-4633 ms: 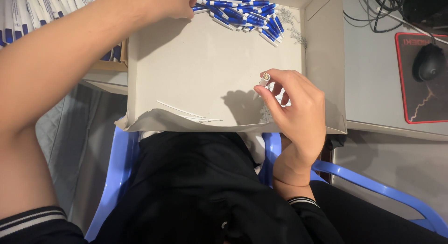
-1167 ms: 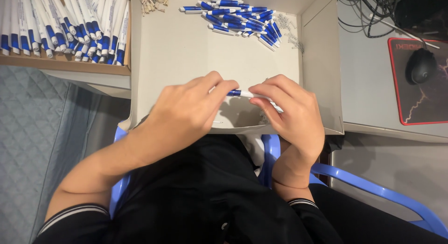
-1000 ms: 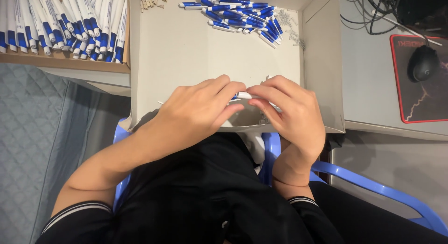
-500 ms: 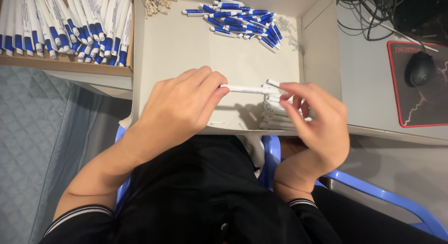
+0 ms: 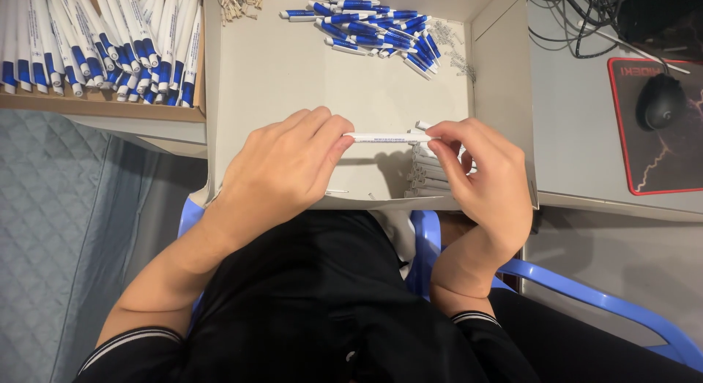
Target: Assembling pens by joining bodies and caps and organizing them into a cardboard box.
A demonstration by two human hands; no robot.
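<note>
**White pen barrel held between two hands**

A slim, smooth white plastic pen barrel [image 5: 388,138] lies level at mid-frame, over a shallow grey cardboard tray [image 5: 293,75]. The left hand [image 5: 282,170] pinches its left end with curled fingertips; the right hand [image 5: 480,174] grips its right end. Blue-and-white plastic pen parts [image 5: 373,24] heap at upper centre; finished blue-tipped white pens [image 5: 102,42] fill a brown box at upper left.
</note>
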